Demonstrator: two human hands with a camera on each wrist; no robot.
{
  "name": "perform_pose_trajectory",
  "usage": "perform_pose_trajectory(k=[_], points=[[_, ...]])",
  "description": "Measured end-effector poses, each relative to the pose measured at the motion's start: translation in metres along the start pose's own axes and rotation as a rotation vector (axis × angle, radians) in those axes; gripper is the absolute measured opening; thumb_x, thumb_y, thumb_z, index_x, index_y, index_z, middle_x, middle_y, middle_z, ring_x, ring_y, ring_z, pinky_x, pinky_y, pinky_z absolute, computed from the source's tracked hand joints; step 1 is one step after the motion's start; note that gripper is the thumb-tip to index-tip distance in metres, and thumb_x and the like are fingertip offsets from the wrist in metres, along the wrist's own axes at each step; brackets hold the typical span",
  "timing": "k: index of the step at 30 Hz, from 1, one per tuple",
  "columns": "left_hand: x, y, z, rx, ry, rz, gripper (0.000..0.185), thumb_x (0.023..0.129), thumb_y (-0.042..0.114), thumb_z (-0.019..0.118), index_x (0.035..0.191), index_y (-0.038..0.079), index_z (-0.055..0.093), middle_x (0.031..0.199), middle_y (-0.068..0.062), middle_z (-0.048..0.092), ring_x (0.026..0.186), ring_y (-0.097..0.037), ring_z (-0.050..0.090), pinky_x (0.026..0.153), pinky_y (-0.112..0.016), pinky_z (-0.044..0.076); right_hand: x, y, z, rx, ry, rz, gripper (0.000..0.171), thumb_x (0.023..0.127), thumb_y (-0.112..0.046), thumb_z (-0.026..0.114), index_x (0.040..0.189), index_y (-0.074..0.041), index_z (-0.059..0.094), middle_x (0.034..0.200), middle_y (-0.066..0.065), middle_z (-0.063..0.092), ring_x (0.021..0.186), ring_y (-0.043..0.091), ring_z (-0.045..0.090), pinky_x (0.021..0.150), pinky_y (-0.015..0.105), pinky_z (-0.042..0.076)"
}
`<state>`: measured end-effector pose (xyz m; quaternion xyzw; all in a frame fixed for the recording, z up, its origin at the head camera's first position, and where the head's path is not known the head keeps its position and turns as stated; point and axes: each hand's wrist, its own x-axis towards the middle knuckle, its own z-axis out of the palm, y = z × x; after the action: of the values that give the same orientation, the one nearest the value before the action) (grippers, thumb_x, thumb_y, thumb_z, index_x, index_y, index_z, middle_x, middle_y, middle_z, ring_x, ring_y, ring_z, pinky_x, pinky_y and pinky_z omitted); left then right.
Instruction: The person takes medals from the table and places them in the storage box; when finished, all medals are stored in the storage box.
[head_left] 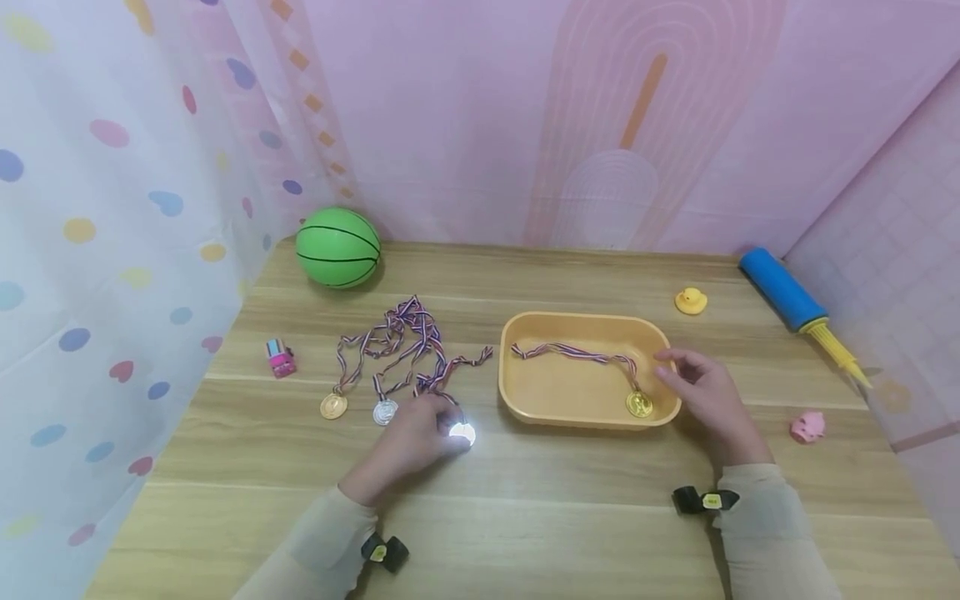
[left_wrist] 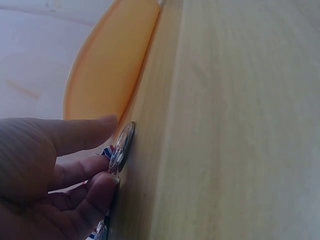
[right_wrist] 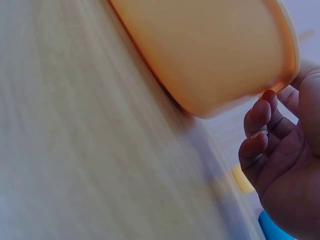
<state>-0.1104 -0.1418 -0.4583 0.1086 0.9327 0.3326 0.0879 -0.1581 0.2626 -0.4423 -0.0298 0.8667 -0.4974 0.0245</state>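
**A:** Status, near edge first?

**B:** Lower centre of the head view: left hand (head_left: 411, 440) is down on the wooden table (head_left: 525, 517), fingers curled round the shiny silver medal (head_left: 462, 433). Left wrist view confirms it: medal (left_wrist: 122, 146) tipped up on edge, thumb above, fingertips (left_wrist: 102, 184) below, a pinch grip. Its ribbon trails back into the pile.

**A:** Right hand?

**B:** Right hand (head_left: 705, 396) sits at the right rim of the orange tray (head_left: 581, 321), right of centre. Fingers loosely bent, thumb at the rim. Right wrist view shows fingertips (right_wrist: 260, 112) just off the tray wall (right_wrist: 215, 55); holding nothing that I can see. Looks like it's steadying the tray.

**A:** Progress?

**B:** My read: one in, three to go. One gold medal (head_left: 639, 404) lies inside the tray at its near right corner, ribbon stretched across the floor to the upper left. Left of the tray, not yet moved: another gold medal (head_left: 333, 406), a second silver medal (head_left: 385, 412), and the one being pinched. Their striped ribbons (head_left: 405, 337) are tangled, so lifting one may drag the others.

**A:** Further back?

**B:** Small pink toy (head_left: 280, 358) at left, pink pig (head_left: 807, 427) at right, yellow duck (head_left: 691, 301), green ball (head_left: 338, 247) upper left, blue pump (head_left: 783, 292) upper right. All apart from the hands.
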Motion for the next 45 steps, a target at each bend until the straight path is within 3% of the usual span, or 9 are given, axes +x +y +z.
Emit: perform_pose_trajectory(k=[6,11,15,22,25,32,45], points=[[0.004,0.0,0.001,0.036,-0.003,-0.031,0.033,0.065,0.033,0.087,0.085,0.013,0.07,0.077,0.005,0.056,0.071,-0.013,0.049,0.065,-0.031,0.045,0.011,0.019,0.002,0.019,0.006,-0.019,0.035,0.092,-0.026,0.066,0.118,-0.002,0.063,0.087,0.007,0.046,0.08,0.017,0.044,0.065,0.024,0.038],[0.007,0.0,0.004,0.034,-0.008,-0.028,0.036,0.063,0.033,0.088,0.086,0.012,0.069,0.078,0.006,0.057,0.073,-0.012,0.05,0.068,-0.031,0.047,0.003,0.0,0.0,0.027,-0.003,-0.013,0.032,0.093,-0.017,0.065,0.118,0.003,0.062,0.086,0.007,0.046,0.079,0.017,0.043,0.066,0.024,0.039],[0.006,0.002,0.004,0.025,-0.003,-0.036,0.037,0.062,0.032,0.089,0.086,0.011,0.069,0.076,0.006,0.056,0.071,-0.013,0.05,0.067,-0.03,0.046,0.002,0.001,-0.001,0.011,-0.006,-0.019,0.032,0.093,-0.017,0.065,0.118,0.003,0.062,0.086,0.008,0.047,0.079,0.017,0.044,0.067,0.024,0.04],[0.002,0.005,0.005,0.082,0.0,0.011,0.022,0.068,0.022,0.08,0.075,0.013,0.061,0.067,0.003,0.05,0.065,-0.016,0.045,0.061,-0.031,0.041,0.008,0.026,0.001,-0.01,-0.006,0.015,0.035,0.093,-0.024,0.065,0.12,-0.002,0.062,0.09,0.007,0.048,0.083,0.017,0.044,0.069,0.024,0.04],[0.002,0.006,0.005,0.09,-0.009,0.0,0.02,0.068,0.021,0.078,0.075,0.014,0.061,0.068,0.003,0.05,0.066,-0.016,0.045,0.062,-0.032,0.041,0.009,0.03,0.001,-0.003,-0.003,0.005,0.033,0.093,-0.021,0.065,0.119,-0.001,0.062,0.088,0.008,0.048,0.081,0.018,0.044,0.068,0.025,0.04],[0.004,0.005,0.004,0.084,-0.01,-0.044,0.03,0.068,0.025,0.085,0.084,0.012,0.064,0.074,0.003,0.052,0.07,-0.015,0.047,0.065,-0.032,0.043,0.011,0.026,0.001,-0.014,0.004,-0.022,0.034,0.093,-0.025,0.066,0.119,-0.003,0.063,0.088,0.007,0.049,0.08,0.017,0.045,0.067,0.025,0.04],[0.006,-0.002,0.004,0.009,-0.022,-0.011,0.023,0.076,0.02,0.08,0.089,0.015,0.062,0.072,0.006,0.053,0.066,-0.013,0.049,0.061,-0.03,0.044,0.011,0.024,0.0,-0.015,-0.004,0.031,0.035,0.094,-0.022,0.064,0.122,-0.001,0.06,0.091,0.008,0.047,0.083,0.018,0.043,0.069,0.025,0.039]])
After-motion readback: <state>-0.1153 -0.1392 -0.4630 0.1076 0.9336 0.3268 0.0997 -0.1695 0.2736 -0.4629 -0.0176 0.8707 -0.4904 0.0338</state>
